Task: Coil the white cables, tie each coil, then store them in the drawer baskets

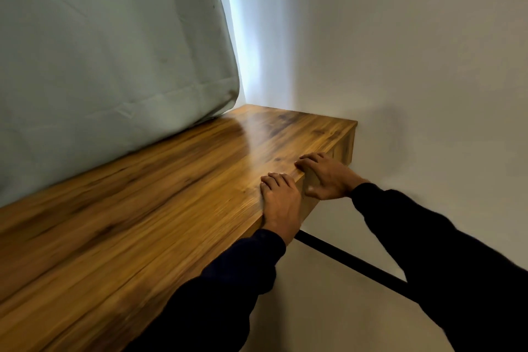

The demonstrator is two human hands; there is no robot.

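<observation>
- Two dark sleeves point(445, 260) come in from the bottom edge, nearest the viewer, reaching toward the front edge of a wooden desk point(143, 208).
- No white cables, ties or drawer baskets show anywhere in view, so where they lie cannot be told.
- The left hand point(281, 201) lies on the desk's front edge, fingers fairly straight and close together on the top, holding nothing.
- The right hand point(325, 176) is just beside it, nearer the desk's far corner, fingers over the top edge, thumb down on the front face point(343, 146).
- A pale green curtain point(108, 51) hangs behind the desk, its hem meeting the top.
- A white wall point(400, 37) meets the desk's far end.
- A black bar point(351, 261) runs slantwise beneath the desk.
</observation>
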